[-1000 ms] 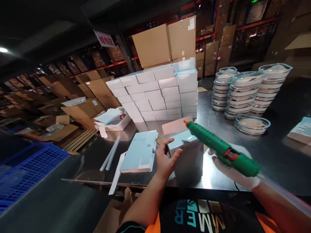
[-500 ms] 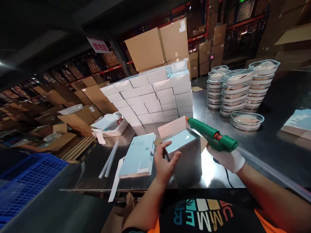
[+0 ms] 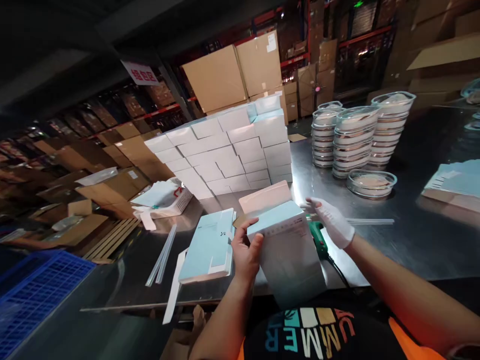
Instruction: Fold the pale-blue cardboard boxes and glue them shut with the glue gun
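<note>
My bare left hand (image 3: 246, 250) grips the left edge of a pale blue and white cardboard box (image 3: 292, 255), thumb on the near side. The box stands tilted at the front of the table, and its end flap (image 3: 265, 201) is raised at the far side. My right hand (image 3: 332, 220), in a white glove, is just right of the box with fingers stretched out and nothing held. Below it, a green hot glue gun (image 3: 318, 240) lies on the table, partly hidden behind the box, its black cord running toward the front edge.
A wall of stacked white boxes (image 3: 225, 155) stands at the back. Flat light-blue box blanks (image 3: 208, 245) and glue sticks (image 3: 162, 255) lie to the left. Stacked clear oval containers (image 3: 354, 142) and more blue sheets (image 3: 455, 180) sit to the right. A white basket (image 3: 182, 202) stands back left.
My right hand has let go of the glue gun, which now lies on the table. My left hand still holds the box, now tilted more.
</note>
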`<control>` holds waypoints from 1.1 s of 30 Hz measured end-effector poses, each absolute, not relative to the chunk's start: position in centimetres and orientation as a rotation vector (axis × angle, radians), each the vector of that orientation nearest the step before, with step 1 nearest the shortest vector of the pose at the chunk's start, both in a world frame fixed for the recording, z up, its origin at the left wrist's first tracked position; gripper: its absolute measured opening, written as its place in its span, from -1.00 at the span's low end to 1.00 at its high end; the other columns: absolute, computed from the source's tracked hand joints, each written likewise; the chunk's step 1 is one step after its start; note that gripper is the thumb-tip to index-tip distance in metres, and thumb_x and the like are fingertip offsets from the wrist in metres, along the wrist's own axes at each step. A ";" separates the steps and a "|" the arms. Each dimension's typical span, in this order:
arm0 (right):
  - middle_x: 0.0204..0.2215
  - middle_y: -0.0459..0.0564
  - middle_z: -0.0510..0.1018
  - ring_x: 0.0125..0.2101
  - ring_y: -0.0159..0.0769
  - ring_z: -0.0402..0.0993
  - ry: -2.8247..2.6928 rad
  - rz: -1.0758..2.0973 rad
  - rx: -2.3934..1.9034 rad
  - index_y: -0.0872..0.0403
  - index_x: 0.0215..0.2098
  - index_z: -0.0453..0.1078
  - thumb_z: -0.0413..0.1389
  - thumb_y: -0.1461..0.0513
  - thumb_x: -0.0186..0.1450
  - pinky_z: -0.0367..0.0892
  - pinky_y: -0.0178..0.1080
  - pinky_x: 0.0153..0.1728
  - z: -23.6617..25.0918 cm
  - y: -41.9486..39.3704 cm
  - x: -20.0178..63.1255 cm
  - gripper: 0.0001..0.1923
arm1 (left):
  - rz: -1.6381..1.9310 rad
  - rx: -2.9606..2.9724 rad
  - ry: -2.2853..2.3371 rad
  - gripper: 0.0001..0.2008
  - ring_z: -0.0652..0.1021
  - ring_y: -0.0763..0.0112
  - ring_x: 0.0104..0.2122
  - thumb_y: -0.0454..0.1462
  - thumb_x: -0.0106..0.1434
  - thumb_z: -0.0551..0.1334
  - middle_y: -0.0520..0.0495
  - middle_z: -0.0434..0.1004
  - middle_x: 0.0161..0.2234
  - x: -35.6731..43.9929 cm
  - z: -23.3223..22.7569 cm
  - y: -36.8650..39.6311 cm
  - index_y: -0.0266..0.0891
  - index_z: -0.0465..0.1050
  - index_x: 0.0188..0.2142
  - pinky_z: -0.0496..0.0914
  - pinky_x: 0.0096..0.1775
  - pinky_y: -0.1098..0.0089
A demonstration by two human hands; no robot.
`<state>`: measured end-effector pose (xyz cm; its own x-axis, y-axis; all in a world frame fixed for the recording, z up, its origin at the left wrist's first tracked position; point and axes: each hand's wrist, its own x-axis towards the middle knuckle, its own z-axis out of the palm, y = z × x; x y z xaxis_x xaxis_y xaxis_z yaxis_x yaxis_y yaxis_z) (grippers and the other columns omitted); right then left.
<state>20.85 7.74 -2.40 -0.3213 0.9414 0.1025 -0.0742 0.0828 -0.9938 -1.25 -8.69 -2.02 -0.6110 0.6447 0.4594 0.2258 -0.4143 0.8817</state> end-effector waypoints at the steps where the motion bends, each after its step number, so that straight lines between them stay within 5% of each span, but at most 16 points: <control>1: -0.20 0.10 0.73 -0.12 0.00 0.70 -1.467 1.451 -0.832 -0.01 -0.02 0.57 0.32 -0.34 0.19 0.63 0.00 -0.03 -1.3 7.1 20.5 -0.31 | 2.095 1.219 1.488 -0.32 0.65 0.08 -0.17 0.27 0.13 0.49 -0.15 0.67 -0.20 -1.1 -2.2 -8.5 -0.20 0.66 -0.03 0.53 -0.13 0.23; 4: 0.14 0.14 0.66 0.18 0.10 0.58 -1.633 1.512 -0.574 -0.03 0.27 0.46 0.34 -0.30 0.23 0.44 0.14 0.29 1.4 5.3 19.4 -0.17 | 2.074 1.301 1.447 -0.39 0.66 0.06 -0.09 0.24 0.14 0.51 -0.16 0.68 -0.11 -0.4 -2.7 -8.1 -0.18 0.67 -0.08 0.52 -0.04 0.20; 8: 0.26 0.23 0.57 0.22 0.18 0.52 -1.862 1.448 -0.440 0.05 0.27 0.44 0.51 -0.22 0.07 0.37 0.24 0.32 1.4 4.7 19.9 -0.04 | 2.203 1.358 1.388 -0.48 0.61 0.03 0.14 0.15 0.19 0.53 -0.21 0.62 0.09 -0.3 -3.7 -7.5 -0.15 0.60 -0.09 0.47 0.14 0.17; 12: 0.45 0.25 0.37 0.36 0.09 0.42 -1.963 1.304 -0.233 0.02 0.09 0.57 0.47 -0.08 0.26 0.40 0.13 0.31 -0.6 4.9 21.4 -0.43 | 2.238 1.543 1.236 -0.61 0.67 0.09 0.08 0.01 0.33 0.50 -0.11 0.65 -0.04 -1.1 -4.0 -7.5 -0.08 0.57 0.03 0.50 0.16 0.09; 14: 0.38 0.23 0.47 0.36 -0.01 0.43 -1.990 1.156 -0.094 0.00 0.08 0.61 0.31 0.02 0.46 0.40 0.09 0.32 -0.9 4.7 21.6 -0.67 | 2.154 1.770 1.235 -0.79 0.68 0.09 0.08 -0.06 0.41 0.43 -0.10 0.64 -0.06 -2.1 -3.5 -7.8 -0.08 0.66 -0.07 0.51 0.16 0.07; 18: 0.15 0.16 0.65 0.20 -0.11 0.58 -1.983 0.815 0.066 -0.07 0.08 0.64 0.19 0.17 0.55 0.46 0.03 0.24 -0.6 3.8 20.5 -0.78 | 1.900 2.150 1.292 -0.91 0.67 0.05 0.12 -0.15 0.46 0.39 -0.09 0.66 -0.05 -4.3 -0.7 -8.8 -0.05 0.67 -0.12 0.55 0.13 0.05; 21: 0.24 0.21 0.60 0.23 -0.08 0.57 -2.065 0.576 0.133 -0.04 0.24 0.55 0.19 0.15 0.54 0.44 0.02 0.27 -0.4 3.4 19.2 -0.66 | 1.397 2.511 1.576 -0.67 0.57 -0.16 0.28 -0.10 0.34 0.49 -0.22 0.66 0.15 -4.4 2.1 -9.2 -0.01 0.65 0.07 0.48 0.23 -0.11; 25: 0.40 0.25 0.45 0.34 -0.09 0.47 -2.374 0.462 -0.122 0.10 0.58 0.12 0.39 -0.10 0.34 0.45 -0.16 0.29 0.2 6.6 19.2 0.03 | 0.928 2.689 1.692 -0.21 0.68 -0.15 0.08 -0.07 0.23 0.54 -0.24 0.67 0.20 -3.1 4.9 -9.3 0.08 0.40 0.42 0.58 0.07 -0.06; 28: 0.33 0.22 0.51 0.30 -0.12 0.49 -2.313 0.389 -0.650 0.16 0.46 0.30 0.24 -0.06 0.48 0.39 -0.14 0.33 1.3 13.0 22.8 -0.26 | 1.212 2.381 1.939 -0.28 0.69 -0.09 0.03 -0.03 0.27 0.47 -0.24 0.66 0.17 -4.0 5.9 -9.7 0.04 0.44 0.39 0.59 0.07 -0.04; 30: 0.28 0.37 0.51 0.31 -0.02 0.44 -2.150 0.328 -0.951 0.30 0.28 0.44 0.09 0.00 0.57 0.31 -0.02 0.36 1.4 17.3 27.1 -0.43 | 1.613 1.920 2.107 -0.13 0.67 -0.10 0.08 0.03 0.22 0.48 -0.30 0.58 0.24 -5.8 5.9 -10.2 -0.07 0.33 0.46 0.58 0.13 -0.09; 33: 0.12 0.37 0.59 0.25 0.02 0.42 -1.966 0.262 -1.266 0.17 -0.08 0.56 0.13 0.10 0.54 0.37 0.03 0.25 -0.2 20.9 34.1 -0.71 | 1.862 1.387 2.172 0.18 0.58 -0.13 0.21 0.02 0.02 0.59 -0.34 0.45 0.33 -8.0 4.5 -10.5 -0.17 0.14 0.54 0.45 0.29 -0.15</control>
